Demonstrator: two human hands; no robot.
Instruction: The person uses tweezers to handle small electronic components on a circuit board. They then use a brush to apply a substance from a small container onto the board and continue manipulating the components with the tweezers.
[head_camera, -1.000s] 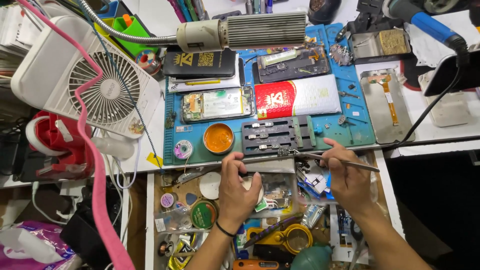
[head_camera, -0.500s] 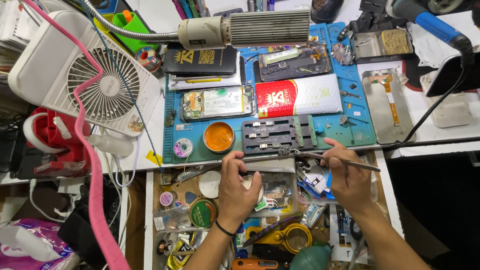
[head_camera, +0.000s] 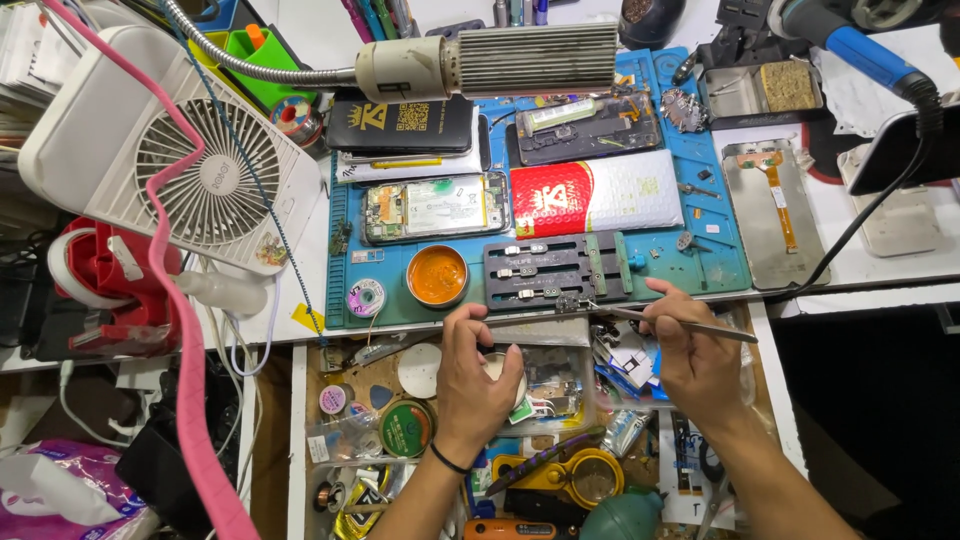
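We curl our left hand (head_camera: 478, 375) around a small round tin (head_camera: 497, 366) over the open drawer (head_camera: 300, 420). Our right hand (head_camera: 692, 355) pinches tweezers (head_camera: 672, 322), tips near the black holder (head_camera: 560, 270). Left of it, an orange paste pot (head_camera: 437, 275).

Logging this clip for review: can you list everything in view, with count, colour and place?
fan: 1, white, left of mat
work mat: 1, blue, centre of bench
lamp head: 1, grey ribbed, above mat on a flexible neck
opened phone: 1, boards exposed, mat left
padded pouch: 1, red and white, mat centre
paste tin: 1, orange, mat front
holder jig: 1, black, mat front
open drawer: 1, cluttered, under bench
tweezers: 1, metal, in right hand
small round container: 1, pale, in left hand
left hand: over drawer
right hand: at bench edge
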